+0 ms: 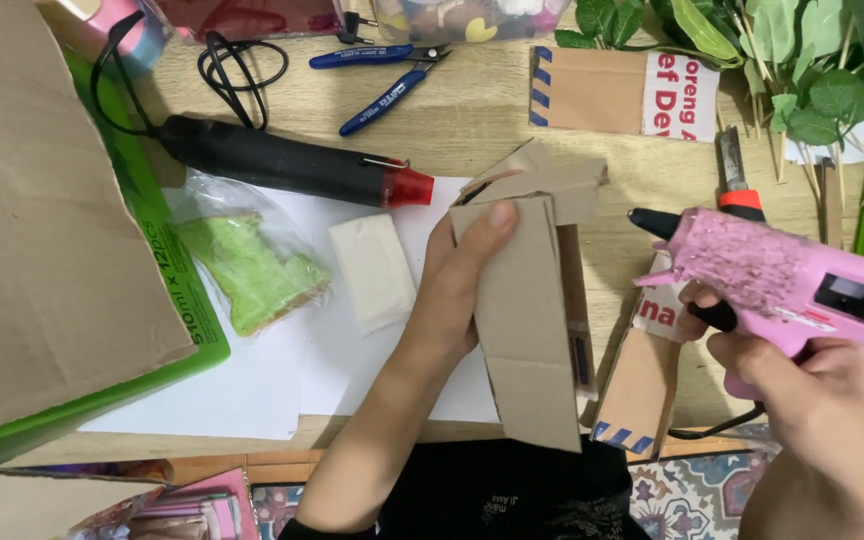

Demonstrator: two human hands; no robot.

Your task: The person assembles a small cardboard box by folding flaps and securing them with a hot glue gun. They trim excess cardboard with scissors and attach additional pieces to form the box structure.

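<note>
Left hand grips a folded brown cardboard piece near the table's front edge; right hand is closed on a pink glitter glue gun – nozzle just beside it. Behind: black heat tool, blue pliers, green bag on white paper

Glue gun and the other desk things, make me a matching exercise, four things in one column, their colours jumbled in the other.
Things:
1. Glue gun in the right hand
2. Folded piece held by the left hand
3. Heat tool
4. Pliers

Colours:
A. blue handles
B. plain brown cardboard
C. pink
D. black with a red tip

Pairs: 1-C, 2-B, 3-D, 4-A
</note>
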